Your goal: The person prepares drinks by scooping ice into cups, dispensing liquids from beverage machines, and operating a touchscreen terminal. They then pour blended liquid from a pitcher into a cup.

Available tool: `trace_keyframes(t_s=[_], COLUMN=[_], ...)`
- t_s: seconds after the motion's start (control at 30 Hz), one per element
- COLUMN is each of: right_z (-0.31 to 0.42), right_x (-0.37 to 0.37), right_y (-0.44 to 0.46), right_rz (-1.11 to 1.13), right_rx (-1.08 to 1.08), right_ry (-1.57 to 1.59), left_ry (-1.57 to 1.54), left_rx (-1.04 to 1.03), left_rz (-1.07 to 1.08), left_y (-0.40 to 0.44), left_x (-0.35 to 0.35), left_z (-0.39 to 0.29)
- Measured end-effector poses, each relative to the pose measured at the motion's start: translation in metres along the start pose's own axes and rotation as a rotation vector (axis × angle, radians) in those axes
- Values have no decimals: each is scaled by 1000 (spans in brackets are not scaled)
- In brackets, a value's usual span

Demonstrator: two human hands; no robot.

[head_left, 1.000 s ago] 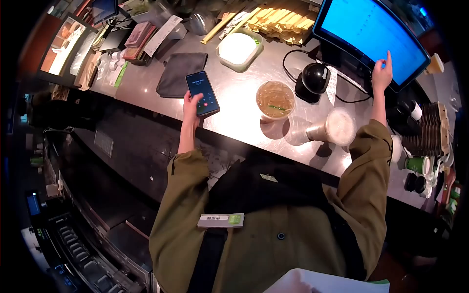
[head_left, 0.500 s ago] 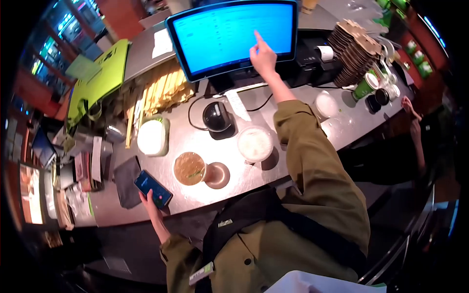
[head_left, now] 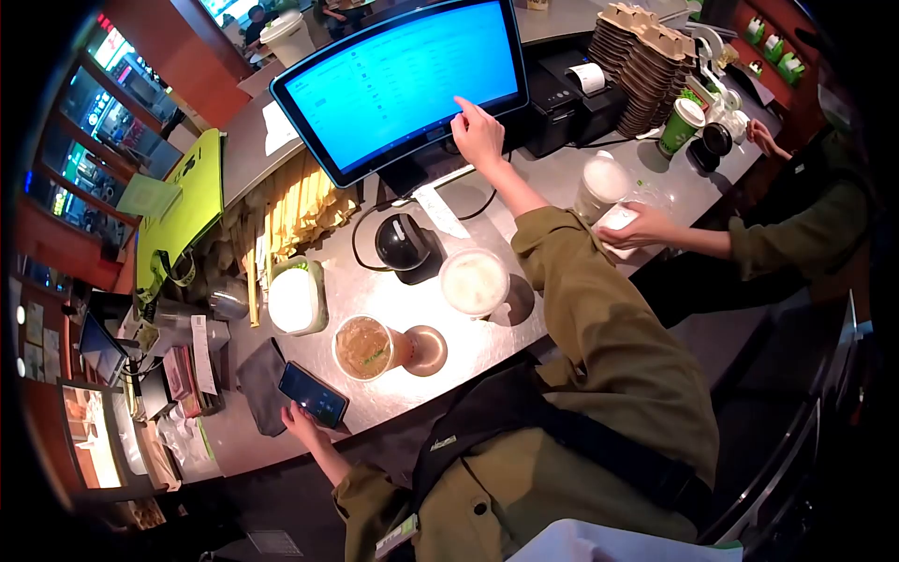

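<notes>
My left hand (head_left: 309,429) grips the lower end of a smartphone (head_left: 316,393) with a lit screen, beside a dark cloth or pouch (head_left: 260,389) at the counter's front edge. My right hand (head_left: 479,134) is raised to a blue-lit touchscreen monitor (head_left: 393,89); its index finger points at the lower right of the screen, and the hand holds nothing. Whether the fingertip touches the glass I cannot tell. Between my arms stand a cup of brown iced drink (head_left: 363,347), a cup with a pale foamy top (head_left: 475,283) and a black rounded scanner-like device (head_left: 403,242).
At right, a co-worker's hand (head_left: 646,227) holds a white object near another pale-topped cup (head_left: 607,178). Stacked cardboard cup carriers (head_left: 646,66) and a receipt printer (head_left: 571,94) stand behind. Left are wrapped straws (head_left: 304,206), a white-lidded container (head_left: 295,298) and a green board (head_left: 183,215).
My right index finger has moved down and left on the screen. A co-worker's hand has reached in from the right beside the far cup. My view has shifted; the phone stays in my left hand.
</notes>
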State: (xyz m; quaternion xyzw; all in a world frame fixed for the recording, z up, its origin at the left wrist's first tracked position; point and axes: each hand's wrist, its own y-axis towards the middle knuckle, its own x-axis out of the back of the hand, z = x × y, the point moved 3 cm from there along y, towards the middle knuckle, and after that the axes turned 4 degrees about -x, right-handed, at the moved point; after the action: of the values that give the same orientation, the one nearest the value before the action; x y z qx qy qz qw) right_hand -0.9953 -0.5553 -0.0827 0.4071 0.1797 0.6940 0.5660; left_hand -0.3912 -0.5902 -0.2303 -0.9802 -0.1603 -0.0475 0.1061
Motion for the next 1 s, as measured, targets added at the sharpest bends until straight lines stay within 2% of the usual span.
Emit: trace_keyframes(t_s=[0.03,0.17,0.3,0.37,0.4,0.43,0.5,0.57,0.63,0.7,0.83,1.0], right_z=[0,-1,-3,-1,0,0,1,1,2,3,-3,1], right_x=[0,-1,-2,0,0,-1,-3,-5,-6,-6,-11,-11], right_y=[0,-2,-3,-3,-4,-5,-5,-5,-5,-5,-1,14], right_rz=[-12,-36,-4,36,57,62,72,86,107,139,173,173], right_rx=[1,4,0,-4,-7,1,16,28,36,40,16,-11], right_ry=[26,78,86,85,85,88,94,74,44,9,-69,-109], left_ry=[-35,8,-70,30,-95,-1,151,166,310,265,62,-69], left_rx=[41,-210,-116,-276,-365,-347,-288,-262,0,224,543,750], left_rz=[39,-224,-467,-636,-660,-856,-1069,-1316,-1453,-1443,-1217,-996], left_y=[2,2,-45,-13,-1,-16,-26,-32,-25,-41,-96,-137], left_x=[3,27,42,93,114,120,148,178,223,250,275,269], left_z=[0,1,-39,1,18,12,24,50,105,161,253,296])
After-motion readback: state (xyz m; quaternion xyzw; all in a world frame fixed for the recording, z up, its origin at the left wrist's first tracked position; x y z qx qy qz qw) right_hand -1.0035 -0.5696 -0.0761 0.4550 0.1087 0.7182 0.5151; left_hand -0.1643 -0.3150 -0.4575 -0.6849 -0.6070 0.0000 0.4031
